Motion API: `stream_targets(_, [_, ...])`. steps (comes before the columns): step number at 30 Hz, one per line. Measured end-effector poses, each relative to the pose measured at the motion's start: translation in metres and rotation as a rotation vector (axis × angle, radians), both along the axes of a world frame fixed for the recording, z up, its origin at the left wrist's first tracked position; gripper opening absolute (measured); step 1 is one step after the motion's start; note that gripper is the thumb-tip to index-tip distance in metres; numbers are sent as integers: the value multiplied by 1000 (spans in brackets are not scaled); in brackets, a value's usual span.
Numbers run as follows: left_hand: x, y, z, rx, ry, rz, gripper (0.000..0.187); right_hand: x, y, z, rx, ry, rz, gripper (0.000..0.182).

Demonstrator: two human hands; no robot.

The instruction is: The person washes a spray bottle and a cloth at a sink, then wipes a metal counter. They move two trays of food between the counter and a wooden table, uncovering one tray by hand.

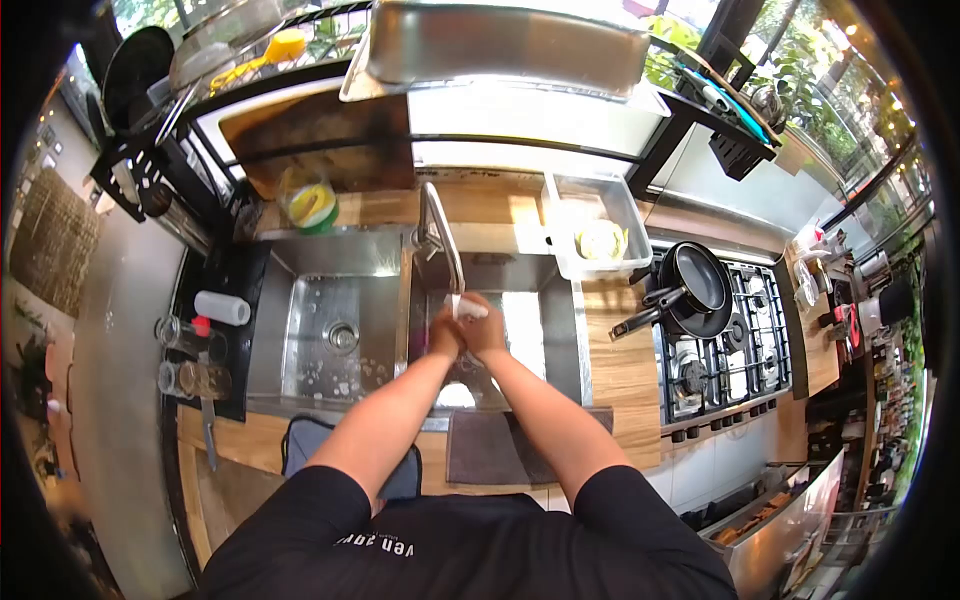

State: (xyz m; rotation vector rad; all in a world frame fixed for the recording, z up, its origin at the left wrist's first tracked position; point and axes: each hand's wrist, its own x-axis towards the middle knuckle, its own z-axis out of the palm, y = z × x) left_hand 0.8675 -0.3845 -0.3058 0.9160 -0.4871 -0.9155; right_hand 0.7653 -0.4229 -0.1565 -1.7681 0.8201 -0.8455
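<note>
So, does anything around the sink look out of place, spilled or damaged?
Nothing stands out. Both hands are together under the faucet over the right sink basin. One white bottle lies on its side on the left counter; no spill is visible.

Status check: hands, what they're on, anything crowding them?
Left hand and right hand pressed together under the faucet, over the right sink basin. A small white thing between them. Nothing crowding; black pans sit on the stove.
</note>
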Motion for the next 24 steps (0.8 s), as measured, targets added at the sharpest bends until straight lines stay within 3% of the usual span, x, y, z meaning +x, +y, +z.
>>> stream_targets(1, [-3,1,0,-18,248,27,23,-2,8,6,22,-27,24,26])
stream_targets(2, [-6,6,29,148,233,127,29,-5,12,-2,22,-40,14,26])
stream_targets(3, [-9,11,45,301,-19,145,26,-6,12,-14,-50,-118,16,25])
stream_targets(5, [-15,14,56,407,-81,154,22,-9,9,-16,-128,-202,22,24])
stream_targets(6, [-16,14,62,404,-90,156,22,-11,8,-10,-58,-146,-6,23])
stream_targets(8, [-21,12,73,568,-525,126,25,-11,6,2,6,-45,-47,20])
stream_targets(9, [-18,13,59,565,-526,134,25,-13,1,2,0,-48,-40,20])
stream_targets(11, [-3,12,17,340,120,-19,43,-23,-15,-7,134,-7,134,23])
stream_targets(12, [1,19,35,341,110,-16,43,-30,-24,-7,191,-12,221,28])
stream_targets(13, [2,27,69,568,-563,-156,52,-34,-35,-20,192,-112,296,32])
stream_targets(14, [3,32,89,768,-1241,-290,62,-46,-43,-11,210,-32,358,33])
stream_targets(17, [8,18,53,719,-1237,-480,75,-61,-37,36,233,85,417,30])
stream_targets(18, [7,17,61,715,-1236,-473,75,-63,-37,47,236,124,415,28])
stream_targets(20, [0,19,91,519,-1021,-365,65,-55,-36,39,226,66,321,26])
stream_targets(22, [-9,18,109,583,-882,-243,56,-30,-33,-4,148,86,106,21])
stream_targets(23, [-14,17,117,644,-738,-125,47,-21,-3,37,363,-148,35,24])
stream_targets(24, [-16,15,131,836,-1174,-112,32,-12,5,38,205,24,-44,27])
